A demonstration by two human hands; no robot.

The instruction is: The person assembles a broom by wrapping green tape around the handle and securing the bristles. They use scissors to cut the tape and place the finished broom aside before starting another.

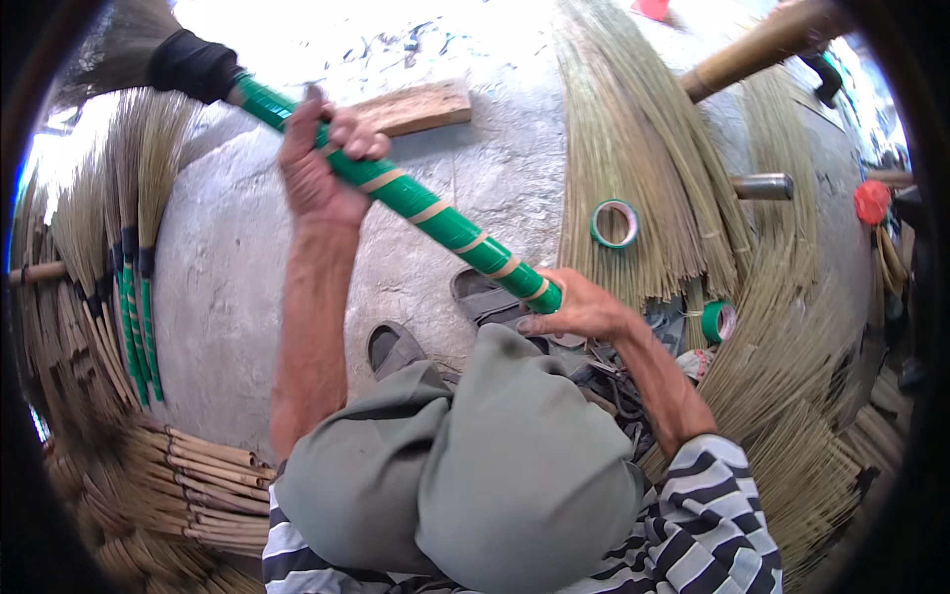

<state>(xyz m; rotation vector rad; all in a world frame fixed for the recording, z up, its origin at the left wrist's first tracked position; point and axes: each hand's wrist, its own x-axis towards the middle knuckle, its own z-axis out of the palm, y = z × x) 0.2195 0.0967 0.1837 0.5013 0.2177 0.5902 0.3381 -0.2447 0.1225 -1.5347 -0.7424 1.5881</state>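
Note:
A broom slants across the head view from upper left to the middle, its handle [450, 230] wound with shiny green tape that leaves tan bands between the turns. At its far left end is a black wrapped collar [191, 65], with the dark, blurred broom head [119, 48] beyond it. My left hand [327, 163] is closed around the upper part of the handle, near the collar. My right hand [579, 305] grips the lower end, close to my knees. A roll of green tape [616, 225] lies on straw bristles to the right of the handle.
Finished brooms [139, 247] with green-striped handles lean at the left. Bundles of straw bristles [633, 148] cover the right side, with a second green tape roll [719, 322] there. Beyond the handle lies a wooden block [416, 107]. Bamboo sticks [213, 485] are stacked at lower left.

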